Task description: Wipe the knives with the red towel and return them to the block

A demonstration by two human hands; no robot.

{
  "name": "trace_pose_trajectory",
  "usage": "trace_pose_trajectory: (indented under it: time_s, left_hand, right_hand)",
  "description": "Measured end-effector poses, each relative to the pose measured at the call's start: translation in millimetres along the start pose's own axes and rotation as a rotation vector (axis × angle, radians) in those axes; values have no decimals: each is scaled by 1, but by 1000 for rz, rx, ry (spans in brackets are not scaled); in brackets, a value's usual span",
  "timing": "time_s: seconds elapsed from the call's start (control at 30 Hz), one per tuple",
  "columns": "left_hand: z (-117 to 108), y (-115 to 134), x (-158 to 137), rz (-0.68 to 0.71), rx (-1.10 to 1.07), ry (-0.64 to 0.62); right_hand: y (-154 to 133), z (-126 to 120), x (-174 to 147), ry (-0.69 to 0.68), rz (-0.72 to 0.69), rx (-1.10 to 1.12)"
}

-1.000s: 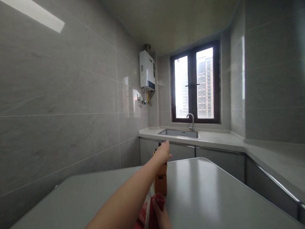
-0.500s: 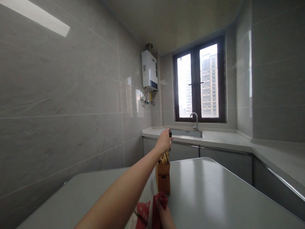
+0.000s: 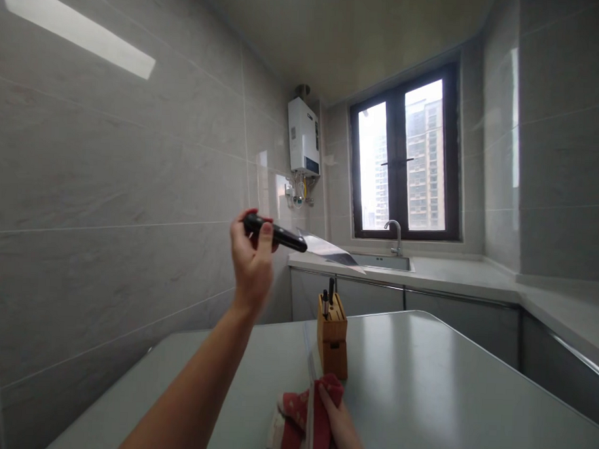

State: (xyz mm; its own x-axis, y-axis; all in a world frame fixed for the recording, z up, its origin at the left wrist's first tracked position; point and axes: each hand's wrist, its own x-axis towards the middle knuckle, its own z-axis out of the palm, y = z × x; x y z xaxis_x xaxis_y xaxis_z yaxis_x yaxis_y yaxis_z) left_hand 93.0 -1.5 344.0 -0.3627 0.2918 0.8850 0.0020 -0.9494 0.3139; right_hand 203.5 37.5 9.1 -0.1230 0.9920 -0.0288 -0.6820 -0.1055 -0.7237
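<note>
My left hand (image 3: pixel 253 262) is raised above the table, its fingers closed round the black handle of a kitchen knife (image 3: pixel 331 250). The broad, shiny blade points right and slightly down. Below the blade stands a wooden knife block (image 3: pixel 333 347) with a few dark handles in its top. Near the bottom edge, my right hand (image 3: pixel 339 425) grips a red and white patterned cloth (image 3: pixel 326 418), thumb on top. A thin, pale strip (image 3: pixel 309 349) rises from the cloth beside the block; I cannot make out what it is.
The pale, glossy table (image 3: pixel 421 392) spreads under both hands. Behind it runs a white counter (image 3: pixel 450 269) with a sink (image 3: pixel 384 262) and a tap (image 3: pixel 396 236). A tiled wall (image 3: pixel 109 178) stands at the left, and a water heater (image 3: pixel 304 136) hangs near the window.
My left hand has moved up and left from over the knife block, and the knife is now out with its blade showing. My right hand still holds the cloth. The view has shifted slightly.
</note>
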Motion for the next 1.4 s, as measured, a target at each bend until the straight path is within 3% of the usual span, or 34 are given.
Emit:
trace_pose_trajectory:
  time_s: [0.13,0.23,0.37,0.5,0.7,0.83,0.93,1.2,1.4]
  left_hand:
    - [-81,14,-37,-155,-79,303]
    - [-139,10,-67,-292,-72,505]
    - [-200,-19,-102,-397,3,714]
    - [-234,-61,-135,-565,-19,825]
    - [-245,-101,-188,-754,-118,828]
    - [-245,-115,-218,-880,-63,867]
    - [-246,-127,-236,-918,-51,812]
    - [-245,-137,-258,-1003,112,714]
    - [-245,-141,-266,-1081,-32,675]
  right_hand:
    - [-7,5,-8,-55,85,91]
    - [-8,5,-9,-140,129,148]
    - [-10,2,-10,-233,150,135]
    - [-15,-1,-13,-267,178,139]
    - [-18,-4,-16,-366,252,191]
    - [-17,0,-13,-359,207,171]
    - [-17,6,-10,-355,211,119]
    - [-13,1,-18,-334,306,101]
    - [-2,-13,-4,-286,227,215]
